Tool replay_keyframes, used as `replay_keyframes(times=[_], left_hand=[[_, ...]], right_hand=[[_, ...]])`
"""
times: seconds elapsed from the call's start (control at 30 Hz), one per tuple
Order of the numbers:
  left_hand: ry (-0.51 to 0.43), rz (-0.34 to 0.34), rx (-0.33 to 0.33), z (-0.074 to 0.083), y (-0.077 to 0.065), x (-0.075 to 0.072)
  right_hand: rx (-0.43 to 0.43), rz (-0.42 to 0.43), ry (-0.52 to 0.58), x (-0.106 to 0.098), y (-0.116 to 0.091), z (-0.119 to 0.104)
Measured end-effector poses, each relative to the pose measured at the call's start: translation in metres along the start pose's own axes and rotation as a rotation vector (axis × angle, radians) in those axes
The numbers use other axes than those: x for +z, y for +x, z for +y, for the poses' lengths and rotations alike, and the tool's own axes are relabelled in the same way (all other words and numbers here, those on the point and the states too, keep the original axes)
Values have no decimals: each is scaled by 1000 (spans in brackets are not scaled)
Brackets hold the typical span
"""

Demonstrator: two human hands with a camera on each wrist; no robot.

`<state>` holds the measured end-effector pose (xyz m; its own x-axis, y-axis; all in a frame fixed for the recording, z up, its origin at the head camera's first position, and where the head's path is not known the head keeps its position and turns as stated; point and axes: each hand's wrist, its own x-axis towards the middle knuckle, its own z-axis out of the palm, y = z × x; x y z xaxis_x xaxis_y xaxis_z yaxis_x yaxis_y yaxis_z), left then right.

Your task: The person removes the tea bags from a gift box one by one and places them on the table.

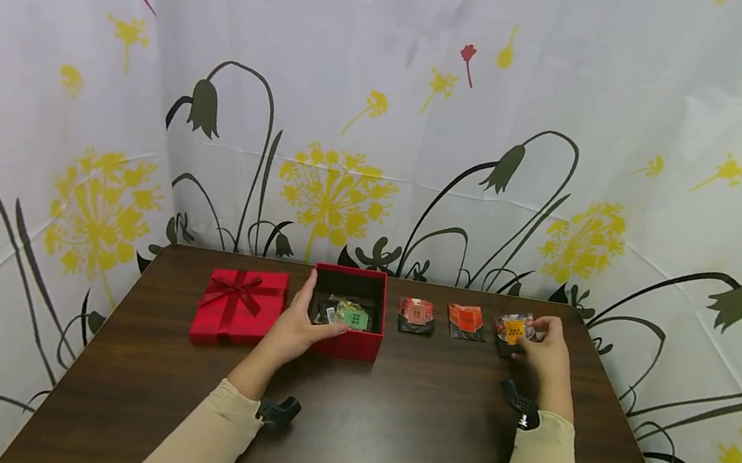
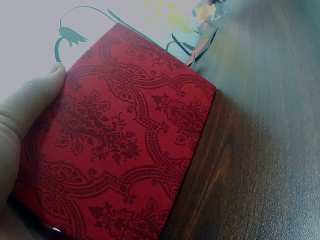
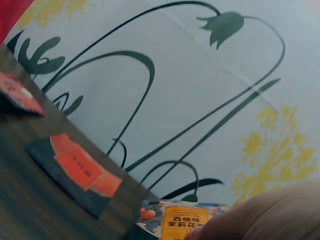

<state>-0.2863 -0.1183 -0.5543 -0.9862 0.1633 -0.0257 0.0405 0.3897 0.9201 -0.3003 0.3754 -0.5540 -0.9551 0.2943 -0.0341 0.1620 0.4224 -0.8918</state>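
Note:
An open red gift box with a dark inside stands near the back of the table. Inside it lie several small packets, a green-labelled one on top. My left hand grips the box's left front corner, thumb along the front rim; the left wrist view shows the box's patterned red wall close up. Over to the right, my right hand pinches the right edge of a tea sachet with a yellow label. Its label, printed with characters, shows at the bottom of the right wrist view.
Between the box and my right hand, a pink-labelled sachet and an orange-labelled sachet lie in a row on the dark wooden table. Left of the box is a red lid with a ribbon bow. A flower-print curtain hangs behind.

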Motion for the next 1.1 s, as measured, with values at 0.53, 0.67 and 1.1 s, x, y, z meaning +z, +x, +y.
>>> replay_keyframes(times=[0.53, 0.67, 1.1], left_hand=[[14, 1, 2, 1, 0, 0], [15, 2, 3, 0, 1, 0], [6, -1, -7, 0, 1, 0]], right_hand=[[-14, 3, -428, 3, 7, 19], [-9, 9, -463, 5, 6, 18], [-165, -255, -465, 10, 6, 4]])
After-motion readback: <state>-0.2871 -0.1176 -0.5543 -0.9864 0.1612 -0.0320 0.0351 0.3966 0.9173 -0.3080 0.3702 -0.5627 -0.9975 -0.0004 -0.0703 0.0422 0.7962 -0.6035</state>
